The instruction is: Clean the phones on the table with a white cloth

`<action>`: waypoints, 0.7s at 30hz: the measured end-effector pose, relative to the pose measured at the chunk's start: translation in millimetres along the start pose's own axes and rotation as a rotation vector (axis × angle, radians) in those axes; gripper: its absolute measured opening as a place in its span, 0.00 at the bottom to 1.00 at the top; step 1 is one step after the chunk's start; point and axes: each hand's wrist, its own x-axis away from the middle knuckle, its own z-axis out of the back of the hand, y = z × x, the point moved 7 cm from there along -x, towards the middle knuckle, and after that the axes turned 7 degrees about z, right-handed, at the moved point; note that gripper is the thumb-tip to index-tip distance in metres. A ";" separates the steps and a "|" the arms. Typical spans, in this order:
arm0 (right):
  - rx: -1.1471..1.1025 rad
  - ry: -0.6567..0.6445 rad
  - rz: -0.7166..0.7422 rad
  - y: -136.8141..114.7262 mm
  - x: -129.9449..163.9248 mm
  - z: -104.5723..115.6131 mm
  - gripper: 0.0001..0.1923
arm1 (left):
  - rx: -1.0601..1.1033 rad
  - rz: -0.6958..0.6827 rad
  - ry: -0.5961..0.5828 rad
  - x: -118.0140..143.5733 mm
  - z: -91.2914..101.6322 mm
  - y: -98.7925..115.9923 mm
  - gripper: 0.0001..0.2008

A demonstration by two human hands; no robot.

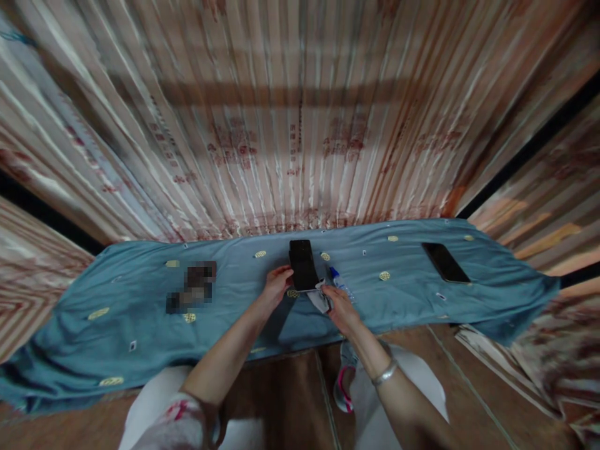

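Note:
My left hand (279,279) grips the left edge of a black phone (304,269), fingers closed around its side. The phone is held over the cloth-covered table, and another dark flat piece shows at its upper end; whether that is a case or a second phone I cannot tell. In my right hand (343,307) a grey cloth (320,300) is pinched at the phone's lower right corner. Just beyond that hand lies a small clear bottle with a blue cap (334,273), partly hidden. Farther right, a second black phone (445,262) lies flat.
A blue patterned cloth (234,325) covers the long table. On its left part are some pixelated items (199,284) that I cannot make out. A striped curtain (300,125) hangs behind, and dark poles (529,150) slant at the sides. Brown floor tiles (290,400) show below.

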 end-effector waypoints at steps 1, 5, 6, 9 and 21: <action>-0.035 0.018 -0.052 3.7 1.0 0.4 0.14 | -0.014 -0.011 0.004 -1.6 0.4 0.7 0.08; -0.089 0.032 -0.117 8.6 1.4 -3.6 0.15 | -0.095 -0.039 0.000 -7.8 1.3 5.7 0.14; -0.090 0.028 -0.114 8.5 0.3 -4.9 0.15 | -0.116 -0.041 -0.002 -9.4 1.3 7.2 0.15; -0.085 0.018 -0.097 8.2 -6.1 -7.6 0.16 | -0.156 -0.051 -0.001 -11.8 1.5 11.2 0.17; 0.039 0.021 0.037 12.2 -35.0 -8.8 0.17 | -0.300 -0.236 -0.117 6.9 -8.8 24.0 0.24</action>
